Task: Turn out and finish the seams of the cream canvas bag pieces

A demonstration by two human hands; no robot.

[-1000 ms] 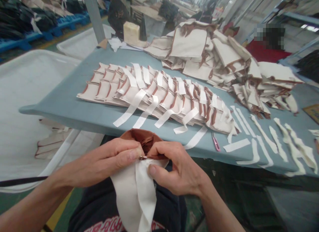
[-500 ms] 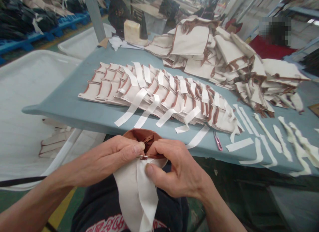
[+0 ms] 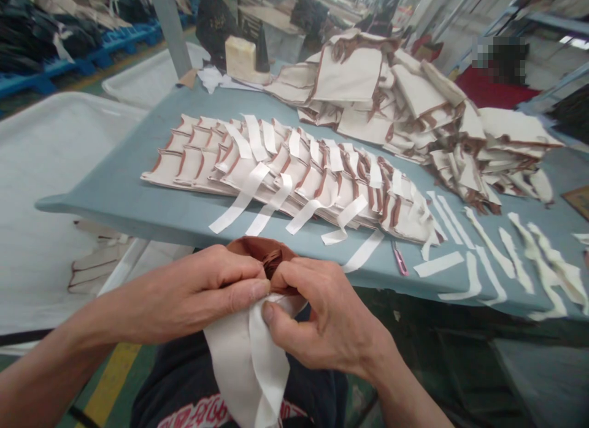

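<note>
In the lower middle of the frame, the person's two bare hands work on one cloth piece, which hangs in front of the dark garment of the person, just beside the near edge of the blue-grey table. The body of this piece is white, and its top shows a brown lining, gathered into folds between the hands. The left hand comes from the lower left; its fingers lie together and its thumb presses on the upper edge of the cloth, so it is clamped there. The right hand comes from the lower right, with its bent forefinger at the brown part and its thumb against the white side, the cloth pinched between them. The other fingertips of this hand are hidden, so I cannot tell how they stand. A white strip hangs down along the front of the piece, below the thumbs. In the centre of the frame, overlapping white pieces with brown edges lie in rows on the table, and loose white strips rest across them. To the right of these rows is a small pink tool. A heap of similar pieces fills the upper right.
</note>
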